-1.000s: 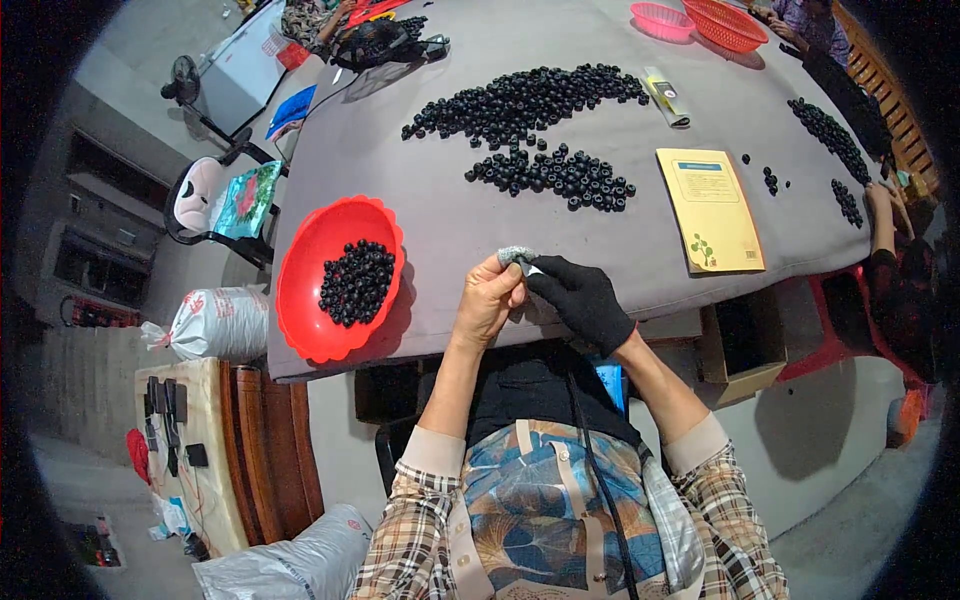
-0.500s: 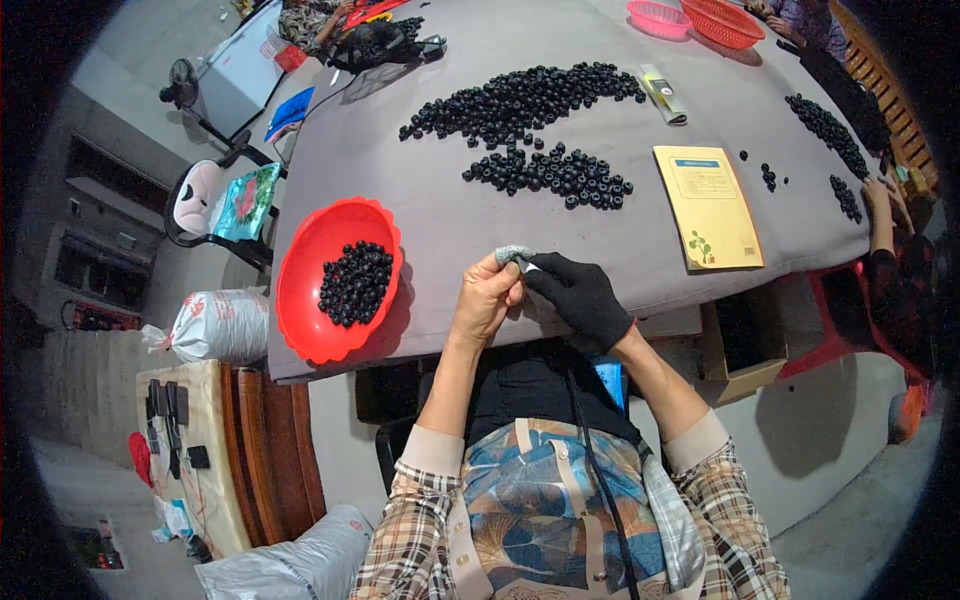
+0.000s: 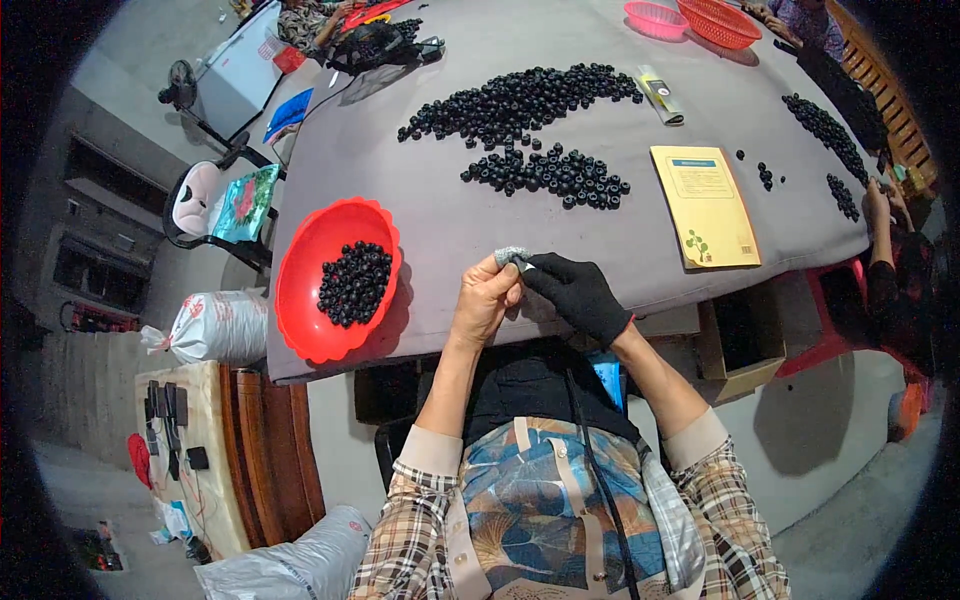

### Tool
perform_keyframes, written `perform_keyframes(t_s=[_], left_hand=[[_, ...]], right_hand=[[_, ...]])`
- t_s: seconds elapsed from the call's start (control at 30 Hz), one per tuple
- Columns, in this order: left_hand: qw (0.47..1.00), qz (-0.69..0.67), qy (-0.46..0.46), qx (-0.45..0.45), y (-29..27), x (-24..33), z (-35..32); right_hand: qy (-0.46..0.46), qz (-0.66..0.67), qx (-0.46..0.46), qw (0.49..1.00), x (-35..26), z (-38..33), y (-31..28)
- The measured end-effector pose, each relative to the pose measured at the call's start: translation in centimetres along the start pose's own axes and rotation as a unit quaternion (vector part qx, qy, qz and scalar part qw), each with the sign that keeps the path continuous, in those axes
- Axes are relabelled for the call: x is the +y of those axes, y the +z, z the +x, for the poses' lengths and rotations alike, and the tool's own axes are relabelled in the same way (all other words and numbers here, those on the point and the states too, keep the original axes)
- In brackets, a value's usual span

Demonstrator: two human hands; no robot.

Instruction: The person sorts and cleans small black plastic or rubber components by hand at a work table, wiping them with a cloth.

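My left hand (image 3: 486, 300) is bare and closed, its thumb pressed toward the index finger. A grey, cloth-like wrap (image 3: 511, 254) covers the tip of that index finger. In a black glove, my right hand (image 3: 580, 298) meets it fingertip to fingertip in a pinch, with a small whitish edge showing between them. What the two pinches hold is too small to make out. Both hands are above the table's near edge. To their left stands a red scalloped bowl (image 3: 297, 290) holding black beads (image 3: 355, 284). Beyond them lies a smaller cluster of black beads (image 3: 548, 175) on the grey tablecloth (image 3: 440, 220).
A larger spread of beads (image 3: 520, 102) lies farther back, beside a clear-and-yellow packet (image 3: 660, 95). At right is a yellow booklet (image 3: 706, 207). Pink (image 3: 655, 21) and red baskets (image 3: 720, 24) stand at the far right. Another person's hands (image 3: 880, 205) work by beads at the right edge.
My hands keep nearly the same pinch, fingertips together. The view has shifted very slightly; the bowl, beads and booklet lie as before.
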State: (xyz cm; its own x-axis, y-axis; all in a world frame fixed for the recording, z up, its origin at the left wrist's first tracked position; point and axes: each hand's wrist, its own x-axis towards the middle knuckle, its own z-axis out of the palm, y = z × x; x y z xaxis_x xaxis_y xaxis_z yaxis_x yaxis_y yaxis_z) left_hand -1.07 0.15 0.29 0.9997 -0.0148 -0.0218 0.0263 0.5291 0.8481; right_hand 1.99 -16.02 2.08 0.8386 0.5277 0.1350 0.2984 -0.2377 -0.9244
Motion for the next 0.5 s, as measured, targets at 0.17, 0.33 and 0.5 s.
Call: perform_keyframes(t_s=[0.17,0.33,0.5], left_hand=[[0.999,0.049,0.001,0.005,-0.32,-0.21,0.09],[0.998,0.056,-0.001,0.010,-0.12,-0.13,0.14],[0.996,0.088,-0.002,0.000,-0.56,-0.27,0.24]], right_hand=[[-0.034,-0.004,0.009,0.999,0.08,-0.02,0.01],[-0.056,-0.048,0.007,0.997,0.04,0.04,-0.16],[-0.018,-0.041,0.012,0.999,0.39,0.23,0.10]])
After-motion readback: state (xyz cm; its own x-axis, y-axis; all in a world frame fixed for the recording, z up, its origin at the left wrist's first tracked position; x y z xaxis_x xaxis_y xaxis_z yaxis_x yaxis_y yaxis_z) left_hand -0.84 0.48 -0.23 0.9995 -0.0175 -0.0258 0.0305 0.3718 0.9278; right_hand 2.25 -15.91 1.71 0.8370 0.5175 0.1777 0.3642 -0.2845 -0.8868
